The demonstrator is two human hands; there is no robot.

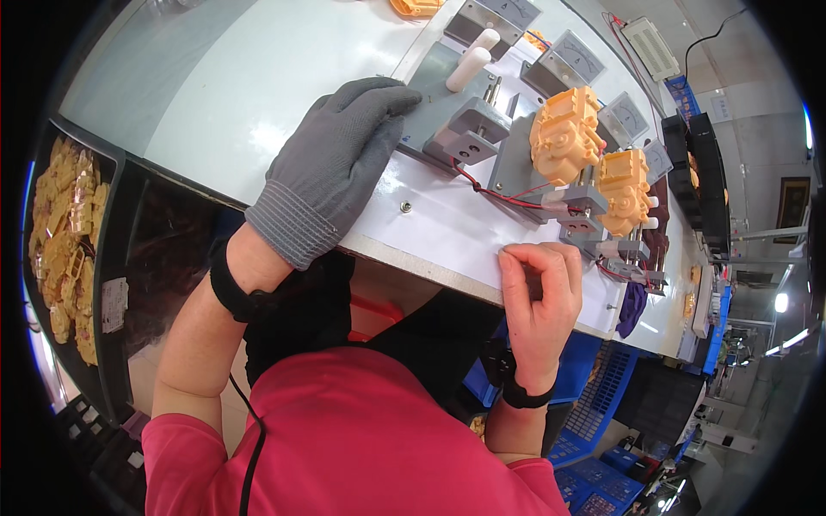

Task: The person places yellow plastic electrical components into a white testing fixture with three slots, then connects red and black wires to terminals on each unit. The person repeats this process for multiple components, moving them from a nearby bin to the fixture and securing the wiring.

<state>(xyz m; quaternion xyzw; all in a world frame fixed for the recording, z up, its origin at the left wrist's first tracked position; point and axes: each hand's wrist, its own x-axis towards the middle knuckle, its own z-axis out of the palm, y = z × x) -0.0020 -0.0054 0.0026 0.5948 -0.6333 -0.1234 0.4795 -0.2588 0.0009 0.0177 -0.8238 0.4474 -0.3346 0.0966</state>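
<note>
My left hand, in a grey knit glove, rests palm down at the bench edge. Its fingers lie extended against a grey fixture plate bearing two white pegs. Beside them stands a grey clamp block with red and black wires. Bare, my right hand hovers at the front edge of a white sheet, thumb and index tips pinched together, with nothing visible between them. Farther off, two orange plastic housings sit upright on similar fixtures. A small metal screw or post rises from the sheet.
Several analog meters line the back of the fixtures. At the left, a black bin holds many yellow plastic parts. Purple cloth hangs off the bench at right, above blue crates. An orange part lies at the top.
</note>
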